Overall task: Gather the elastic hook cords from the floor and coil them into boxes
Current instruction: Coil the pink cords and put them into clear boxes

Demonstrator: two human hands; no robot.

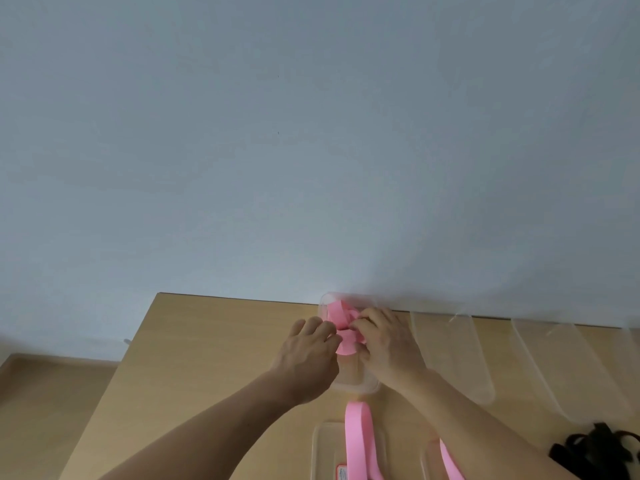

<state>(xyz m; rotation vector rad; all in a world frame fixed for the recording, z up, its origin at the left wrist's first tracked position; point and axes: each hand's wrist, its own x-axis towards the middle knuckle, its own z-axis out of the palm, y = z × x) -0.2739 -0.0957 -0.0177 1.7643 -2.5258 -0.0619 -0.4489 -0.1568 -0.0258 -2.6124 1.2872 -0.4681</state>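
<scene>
Both our hands are at the box at the back of the table. Left hand and right hand have their fingers curled, pinching the pink cord bunched inside it. Its tail trails out toward us. Black cords lie well off right.

Two bare arms, no clothing in view on either. The left forearm comes in at 7 o'clock and the right forearm at 5 o'clock, both uncovered from frame edge to wrist. The left grip and right grip are bare; finger detail is blurred.
</scene>
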